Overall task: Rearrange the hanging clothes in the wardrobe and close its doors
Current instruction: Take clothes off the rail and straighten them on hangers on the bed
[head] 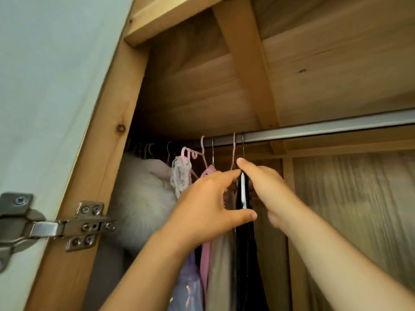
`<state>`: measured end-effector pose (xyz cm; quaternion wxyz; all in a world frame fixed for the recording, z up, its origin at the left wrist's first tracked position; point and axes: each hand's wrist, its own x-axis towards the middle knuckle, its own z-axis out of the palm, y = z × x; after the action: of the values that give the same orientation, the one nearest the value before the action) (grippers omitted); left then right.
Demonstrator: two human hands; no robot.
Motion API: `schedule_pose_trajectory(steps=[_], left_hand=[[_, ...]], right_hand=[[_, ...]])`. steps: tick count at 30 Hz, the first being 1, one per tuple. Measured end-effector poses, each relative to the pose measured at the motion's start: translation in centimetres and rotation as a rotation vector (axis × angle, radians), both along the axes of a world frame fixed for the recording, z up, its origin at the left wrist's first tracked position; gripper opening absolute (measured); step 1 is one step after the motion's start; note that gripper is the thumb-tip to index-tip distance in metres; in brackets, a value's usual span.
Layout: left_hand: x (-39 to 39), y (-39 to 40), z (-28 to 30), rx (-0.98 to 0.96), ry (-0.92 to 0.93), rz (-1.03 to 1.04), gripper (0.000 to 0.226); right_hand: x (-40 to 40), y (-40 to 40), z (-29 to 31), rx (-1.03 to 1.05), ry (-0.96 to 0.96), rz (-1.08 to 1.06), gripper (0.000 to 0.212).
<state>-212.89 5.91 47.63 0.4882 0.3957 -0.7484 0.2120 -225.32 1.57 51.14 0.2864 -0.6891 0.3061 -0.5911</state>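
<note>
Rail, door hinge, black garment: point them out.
rail [336,127], head view, on its bare metal right stretch.
door hinge [87,225], head view, on its mounting plate.
black garment [246,265], head view, on the hanging cloth below the hands.

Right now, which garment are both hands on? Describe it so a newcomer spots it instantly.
Follow the metal rail leftward to the cluster of hangers. The black garment hangs rightmost, between the left hand and right hand. It alone is black; its neighbours are beige and pink.
</note>
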Motion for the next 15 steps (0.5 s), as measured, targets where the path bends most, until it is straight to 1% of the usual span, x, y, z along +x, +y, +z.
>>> schedule_pose_trajectory(steps=[2,3,7,10,15], left_hand=[[-0.3,-0.5,-0.2,0.003,-0.024,-0.004,0.080],[-0.4,-0.7,-0.3,-0.001,-0.028,-0.003,0.080],[-0.3,-1.1,-0.9,-0.014,-0.030,0.030,0.075],[-0.3,-1.2,-1.1,-0.042,-0.032,0.069,0.071],[-0.9,-1.5,-1.1,-0.074,-0.038,0.124,0.069]], right_hand=[[-0.7,0.0,0.2,0.075,-0.075,0.088,0.017],[-1.1,-0.1,0.4,0.086,-0.101,0.099,0.015],[-1.7,-0.4,1.1,0.132,-0.185,0.117,0.023],[-2.2,-0.7,1.4,0.141,-0.151,0.116,0.024],[-3.0,-1.0,1.2,0.088,-0.051,0.083,0.024]])
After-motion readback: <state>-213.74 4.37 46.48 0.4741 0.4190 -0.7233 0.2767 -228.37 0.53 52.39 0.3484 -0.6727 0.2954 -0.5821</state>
